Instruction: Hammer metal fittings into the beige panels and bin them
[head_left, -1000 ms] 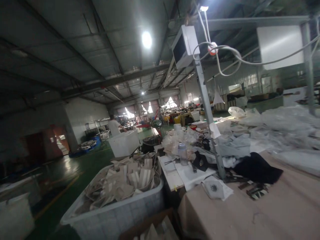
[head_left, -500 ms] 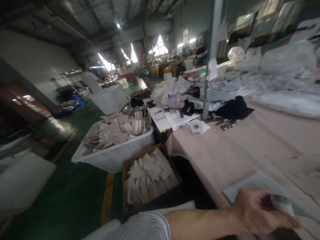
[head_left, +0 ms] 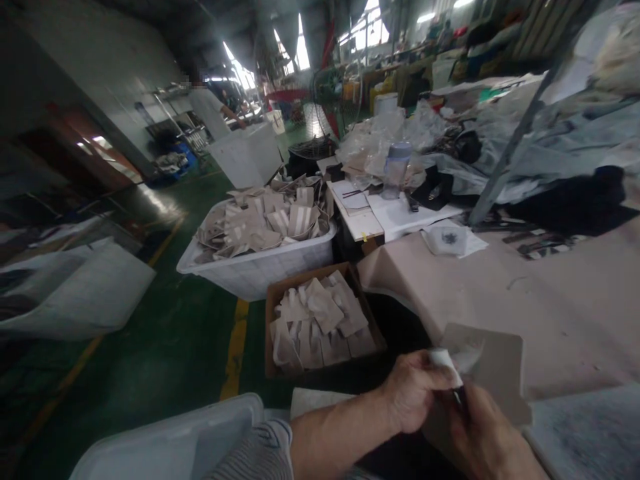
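Note:
My left hand [head_left: 413, 393] is closed, its thumb and fingers pinching a small white strip or roll [head_left: 447, 368]. Right beside it, my right hand [head_left: 483, 433] has its fingers curled around a small dark object [head_left: 461, 402], whose kind is hidden by the fingers and blur. Behind both hands is a flat beige panel [head_left: 500, 363] with rounded corners, at the table's near edge. A blurred whitish patch shows on the panel near the strip. Whether a hand also grips the panel, I cannot tell.
A pink-beige covered table [head_left: 560, 300] spans the right, with a grey slab [head_left: 590, 433] nearby. A cardboard box [head_left: 273, 353] and a white tub [head_left: 255, 277] hold beige pieces. Farther back are a plastic bottle [head_left: 396, 173], a metal post [head_left: 515, 150] and a person [head_left: 210, 113].
My left hand has drawn back from over the grey slab toward my body, still with a white item. My right hand and the beige panel have come into view. The camera has turned left.

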The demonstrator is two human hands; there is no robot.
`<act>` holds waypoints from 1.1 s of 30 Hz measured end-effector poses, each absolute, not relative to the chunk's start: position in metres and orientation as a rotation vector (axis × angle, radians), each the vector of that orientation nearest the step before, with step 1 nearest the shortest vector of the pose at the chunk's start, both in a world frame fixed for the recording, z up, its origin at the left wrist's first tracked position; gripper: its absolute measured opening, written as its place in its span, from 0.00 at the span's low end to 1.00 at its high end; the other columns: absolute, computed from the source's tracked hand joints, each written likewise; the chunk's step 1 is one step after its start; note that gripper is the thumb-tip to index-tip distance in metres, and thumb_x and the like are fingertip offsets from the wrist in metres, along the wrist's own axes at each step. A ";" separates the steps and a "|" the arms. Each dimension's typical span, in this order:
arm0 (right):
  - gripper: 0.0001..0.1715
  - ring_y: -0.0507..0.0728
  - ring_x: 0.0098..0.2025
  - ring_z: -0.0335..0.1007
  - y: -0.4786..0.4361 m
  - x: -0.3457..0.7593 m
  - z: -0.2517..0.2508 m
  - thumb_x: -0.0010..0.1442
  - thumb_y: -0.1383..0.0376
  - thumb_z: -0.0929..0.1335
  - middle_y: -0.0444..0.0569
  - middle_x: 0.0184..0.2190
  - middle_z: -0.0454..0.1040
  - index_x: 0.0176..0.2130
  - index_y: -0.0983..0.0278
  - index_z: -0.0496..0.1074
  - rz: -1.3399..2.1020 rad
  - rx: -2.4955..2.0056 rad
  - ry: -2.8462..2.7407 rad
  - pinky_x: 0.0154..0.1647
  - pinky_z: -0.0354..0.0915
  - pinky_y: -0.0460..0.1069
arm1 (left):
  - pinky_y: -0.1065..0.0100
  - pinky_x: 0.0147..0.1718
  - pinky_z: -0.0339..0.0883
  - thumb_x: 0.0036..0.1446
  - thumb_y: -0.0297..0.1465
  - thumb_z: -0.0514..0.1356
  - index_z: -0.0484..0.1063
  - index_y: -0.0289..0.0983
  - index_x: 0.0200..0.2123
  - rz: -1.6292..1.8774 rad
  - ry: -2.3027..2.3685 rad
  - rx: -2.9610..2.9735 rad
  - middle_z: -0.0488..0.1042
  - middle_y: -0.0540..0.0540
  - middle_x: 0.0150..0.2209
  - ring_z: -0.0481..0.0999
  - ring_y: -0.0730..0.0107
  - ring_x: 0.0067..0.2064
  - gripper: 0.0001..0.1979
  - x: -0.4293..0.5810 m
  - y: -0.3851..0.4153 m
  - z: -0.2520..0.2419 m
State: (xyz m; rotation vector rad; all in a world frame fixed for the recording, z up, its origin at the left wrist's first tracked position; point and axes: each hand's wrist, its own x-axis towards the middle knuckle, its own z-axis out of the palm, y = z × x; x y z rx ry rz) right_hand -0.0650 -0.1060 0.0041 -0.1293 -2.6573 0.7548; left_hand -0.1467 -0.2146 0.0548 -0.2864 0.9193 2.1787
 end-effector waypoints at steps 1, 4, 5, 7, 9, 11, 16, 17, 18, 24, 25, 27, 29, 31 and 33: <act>0.08 0.56 0.28 0.71 -0.116 -0.077 0.004 0.66 0.66 0.60 0.50 0.29 0.72 0.38 0.61 0.68 0.768 -0.076 -2.674 0.26 0.67 0.48 | 0.68 0.35 0.61 0.22 0.35 0.79 0.76 0.31 0.26 2.207 0.928 -0.306 0.72 0.47 0.25 0.70 0.71 0.29 0.25 -0.153 -0.223 0.054; 0.14 0.57 0.33 0.75 -0.142 -0.105 0.009 0.64 0.67 0.58 0.52 0.37 0.74 0.47 0.63 0.67 0.809 0.063 -2.712 0.30 0.71 0.49 | 0.68 0.34 0.63 0.28 0.35 0.77 0.76 0.31 0.28 2.320 0.988 -0.399 0.74 0.47 0.26 0.71 0.70 0.29 0.23 -0.171 -0.246 0.043; 0.17 0.57 0.35 0.76 -0.149 -0.111 0.012 0.65 0.66 0.58 0.53 0.41 0.74 0.52 0.63 0.65 0.828 0.084 -2.716 0.32 0.72 0.50 | 0.68 0.33 0.63 0.30 0.36 0.77 0.75 0.32 0.28 2.365 1.021 -0.424 0.74 0.46 0.26 0.72 0.70 0.28 0.22 -0.178 -0.254 0.038; 0.19 0.57 0.37 0.76 -0.159 -0.122 0.018 0.66 0.62 0.59 0.54 0.47 0.73 0.56 0.62 0.63 0.877 0.096 -2.723 0.34 0.74 0.50 | 0.67 0.32 0.64 0.35 0.38 0.75 0.75 0.32 0.28 2.426 1.165 -0.456 0.75 0.46 0.26 0.72 0.69 0.28 0.20 -0.193 -0.273 0.026; 0.18 0.56 0.36 0.76 -0.164 -0.129 0.020 0.67 0.59 0.60 0.54 0.47 0.73 0.53 0.62 0.65 0.933 0.079 -2.717 0.35 0.74 0.50 | 0.68 0.32 0.64 0.38 0.39 0.74 0.75 0.32 0.28 2.423 1.417 -0.459 0.76 0.45 0.26 0.73 0.68 0.28 0.18 -0.210 -0.296 0.012; 0.17 0.56 0.36 0.76 -0.165 -0.135 0.019 0.67 0.57 0.60 0.53 0.45 0.73 0.50 0.62 0.67 1.007 0.049 -2.722 0.36 0.75 0.50 | 0.69 0.32 0.64 0.40 0.39 0.73 0.76 0.32 0.28 2.365 1.684 -0.458 0.77 0.44 0.27 0.74 0.69 0.29 0.17 -0.228 -0.323 -0.005; 0.20 0.58 0.39 0.77 -0.160 -0.143 0.008 0.65 0.53 0.60 0.52 0.42 0.76 0.47 0.63 0.71 1.217 -0.060 -2.797 0.41 0.74 0.52 | 0.70 0.31 0.65 0.42 0.39 0.69 0.77 0.33 0.31 2.103 2.082 -0.521 0.77 0.45 0.29 0.75 0.68 0.30 0.16 -0.278 -0.395 -0.055; 0.21 0.58 0.40 0.77 -0.159 -0.143 0.005 0.65 0.52 0.60 0.52 0.41 0.77 0.47 0.63 0.71 1.249 -0.094 -2.820 0.42 0.74 0.53 | 0.70 0.30 0.65 0.43 0.40 0.68 0.76 0.33 0.31 2.010 2.149 -0.535 0.77 0.45 0.29 0.75 0.67 0.30 0.16 -0.290 -0.409 -0.064; 0.22 0.59 0.41 0.77 -0.158 -0.142 0.002 0.64 0.51 0.60 0.52 0.41 0.77 0.46 0.63 0.72 1.282 -0.133 -2.841 0.42 0.74 0.53 | 0.70 0.30 0.66 0.43 0.40 0.67 0.76 0.33 0.31 1.913 2.207 -0.551 0.77 0.45 0.29 0.75 0.67 0.30 0.16 -0.301 -0.421 -0.072; 0.27 0.62 0.41 0.78 -0.149 -0.136 -0.008 0.57 0.46 0.62 0.54 0.40 0.79 0.42 0.63 0.74 1.430 -0.336 -2.864 0.44 0.74 0.56 | 0.68 0.31 0.65 0.43 0.30 0.67 0.73 0.34 0.24 1.504 2.436 -0.663 0.74 0.46 0.26 0.75 0.62 0.32 0.07 -0.338 -0.468 -0.087; 0.28 0.62 0.41 0.78 -0.149 -0.137 -0.008 0.56 0.45 0.62 0.54 0.40 0.79 0.42 0.63 0.74 1.456 -0.372 -2.854 0.44 0.74 0.56 | 0.67 0.33 0.65 0.44 0.28 0.67 0.73 0.34 0.24 1.448 2.473 -0.651 0.74 0.45 0.26 0.75 0.61 0.34 0.05 -0.336 -0.467 -0.085; 0.29 0.63 0.43 0.78 -0.150 -0.140 -0.005 0.55 0.44 0.62 0.54 0.41 0.79 0.42 0.62 0.74 1.528 -0.456 -2.827 0.45 0.74 0.56 | 0.67 0.37 0.66 0.45 0.26 0.66 0.74 0.35 0.26 1.384 2.517 -0.589 0.76 0.46 0.29 0.75 0.61 0.38 0.03 -0.323 -0.453 -0.081; 0.31 0.63 0.45 0.77 -0.157 -0.147 -0.002 0.53 0.42 0.64 0.55 0.41 0.79 0.42 0.62 0.74 1.607 -0.521 -2.796 0.45 0.74 0.55 | 0.67 0.41 0.66 0.47 0.26 0.65 0.75 0.37 0.30 1.357 2.548 -0.446 0.77 0.47 0.34 0.75 0.63 0.40 0.04 -0.302 -0.425 -0.076; 0.35 0.63 0.43 0.77 -0.168 -0.156 0.000 0.51 0.40 0.65 0.56 0.44 0.78 0.45 0.63 0.73 1.670 -0.564 -2.769 0.44 0.74 0.54 | 0.65 0.46 0.66 0.48 0.26 0.64 0.75 0.37 0.34 1.316 2.613 -0.171 0.76 0.47 0.39 0.74 0.63 0.43 0.07 -0.277 -0.391 -0.068; 0.40 0.62 0.41 0.77 -0.178 -0.165 -0.003 0.49 0.39 0.67 0.56 0.46 0.77 0.51 0.64 0.71 1.753 -0.593 -2.732 0.42 0.74 0.54 | 0.63 0.48 0.68 0.50 0.27 0.64 0.74 0.37 0.35 1.347 2.604 0.087 0.76 0.46 0.41 0.74 0.62 0.44 0.07 -0.252 -0.356 -0.058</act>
